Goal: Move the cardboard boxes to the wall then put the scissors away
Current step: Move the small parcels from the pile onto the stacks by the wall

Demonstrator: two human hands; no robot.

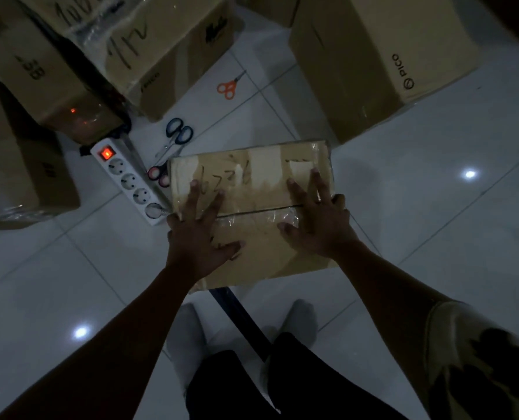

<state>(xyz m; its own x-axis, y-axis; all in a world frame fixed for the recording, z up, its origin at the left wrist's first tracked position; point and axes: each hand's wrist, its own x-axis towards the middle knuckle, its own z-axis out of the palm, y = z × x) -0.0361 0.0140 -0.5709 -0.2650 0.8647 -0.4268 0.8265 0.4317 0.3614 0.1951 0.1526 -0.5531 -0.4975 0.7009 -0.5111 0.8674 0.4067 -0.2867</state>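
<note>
Seen from the head, a small taped cardboard box (252, 177) sits on the tiled floor (434, 207) just beyond the person's feet. The left hand (200, 234) and right hand (319, 219) lie flat on its top, fingers straight and spread, clasping nothing. Red-handled scissors (158, 175) lie at its left edge beside a power strip (128, 180). Blue-handled scissors (178, 134) and orange-handled scissors (228, 86) lie farther off, between larger boxes (373, 56).

Dim light is washing the scene; overhead lamps are glaring as spots on the glossy floor (434, 207), edges bending and blurring.
</note>
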